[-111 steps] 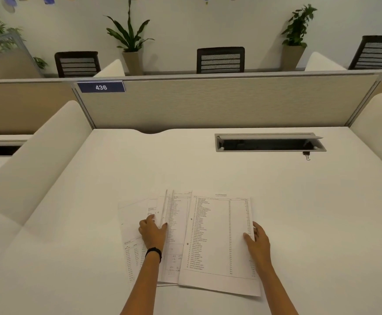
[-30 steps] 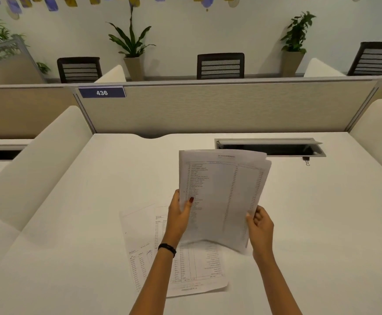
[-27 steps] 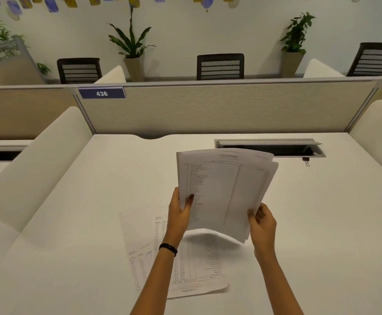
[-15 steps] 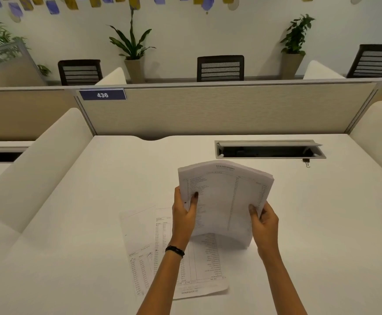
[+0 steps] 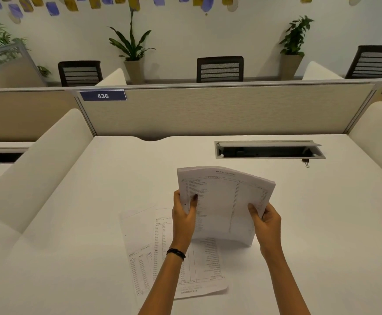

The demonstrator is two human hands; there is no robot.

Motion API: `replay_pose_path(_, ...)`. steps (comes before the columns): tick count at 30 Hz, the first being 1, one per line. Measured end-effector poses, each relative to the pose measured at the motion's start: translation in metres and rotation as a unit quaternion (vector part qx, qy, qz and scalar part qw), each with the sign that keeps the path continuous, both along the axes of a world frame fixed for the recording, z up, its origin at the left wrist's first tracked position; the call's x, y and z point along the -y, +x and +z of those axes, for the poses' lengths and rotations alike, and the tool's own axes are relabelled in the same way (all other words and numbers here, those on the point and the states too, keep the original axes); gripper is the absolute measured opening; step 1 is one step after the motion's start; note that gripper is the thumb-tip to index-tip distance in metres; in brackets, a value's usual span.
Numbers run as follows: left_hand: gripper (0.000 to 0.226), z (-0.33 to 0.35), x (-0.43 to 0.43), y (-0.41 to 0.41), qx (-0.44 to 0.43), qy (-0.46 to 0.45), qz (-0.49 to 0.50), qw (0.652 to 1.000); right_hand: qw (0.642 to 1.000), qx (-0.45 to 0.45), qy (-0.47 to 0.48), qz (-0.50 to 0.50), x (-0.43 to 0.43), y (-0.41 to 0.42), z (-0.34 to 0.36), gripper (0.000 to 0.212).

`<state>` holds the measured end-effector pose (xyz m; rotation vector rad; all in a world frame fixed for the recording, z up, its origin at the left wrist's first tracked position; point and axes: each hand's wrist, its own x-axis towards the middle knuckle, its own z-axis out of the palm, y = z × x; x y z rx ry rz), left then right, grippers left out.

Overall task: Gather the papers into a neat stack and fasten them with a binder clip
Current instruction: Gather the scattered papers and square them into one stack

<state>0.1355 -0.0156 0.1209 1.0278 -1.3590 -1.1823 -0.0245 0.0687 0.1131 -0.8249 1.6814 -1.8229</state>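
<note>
Left grip point(image 5: 183, 214) and right grip point(image 5: 265, 221) each clamp a side edge of the sheaf point(image 5: 224, 201), upright and low over the tabletop point(image 5: 94, 223) — probably to tap it square; loose sheets point(image 5: 153, 251) lie beneath, the binder clip point(image 5: 306, 163) well apart

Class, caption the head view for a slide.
The left hand and right hand hold up printed papers; loose sheets lie on the desk, binder clip by the cable tray.

The stack of papers point(image 5: 225, 201) is white with grey columns of print, and the desk point(image 5: 117, 183) under it is white. Below the stack my wristband point(image 5: 176, 254) is black; behind it the beige partition point(image 5: 219, 110) carries a blue sign point(image 5: 103, 95) with white digits.
</note>
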Motion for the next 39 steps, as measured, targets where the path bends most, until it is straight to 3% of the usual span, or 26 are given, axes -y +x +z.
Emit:
replay_pose_path(13, 0.021, -0.028, -0.006, 0.004, 0.033, 0.007, -0.019, 0.999, 0.998, 0.013, 0.052, 0.013, -0.003, 0.003, -0.019, 0.014)
replay_pose_path(28, 0.017, -0.058, 0.000, 0.021, 0.065, 0.019, -0.004, 0.998, 0.994, -0.068, 0.083, 0.030, -0.009, 0.001, -0.030, 0.012)
replay_pose_path(39, 0.043, -0.071, 0.003, 0.030, 0.086, 0.082, -0.045, 0.992, 0.991, -0.045, 0.127, 0.014, -0.013, -0.003, -0.047, 0.013)
